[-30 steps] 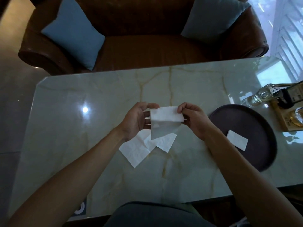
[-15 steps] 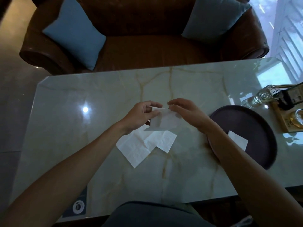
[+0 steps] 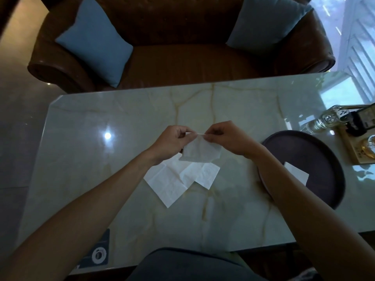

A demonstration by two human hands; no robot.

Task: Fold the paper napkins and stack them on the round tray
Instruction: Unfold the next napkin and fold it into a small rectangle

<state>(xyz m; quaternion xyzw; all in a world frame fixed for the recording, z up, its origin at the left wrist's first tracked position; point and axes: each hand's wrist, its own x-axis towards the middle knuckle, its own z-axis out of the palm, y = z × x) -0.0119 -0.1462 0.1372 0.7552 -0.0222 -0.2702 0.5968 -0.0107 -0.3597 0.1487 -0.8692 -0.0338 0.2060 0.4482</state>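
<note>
Bare to the elbows: 2 forearms, left hand (image 3: 170,141) and right hand (image 3: 229,138) ringless, sleeveless; dark grey garment (image 3: 182,266) covering the lap.

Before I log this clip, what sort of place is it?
Probably a living room or lounge: a brown leather sofa with blue cushions sits behind a marble-look coffee table, with glass bottles by a round tray.

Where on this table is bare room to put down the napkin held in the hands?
Bare marble lies left of the loose napkins, toward the table edge, and along the sofa side. The round tray is bare beyond the folded napkin. Crowded: far right, bottles.
</note>
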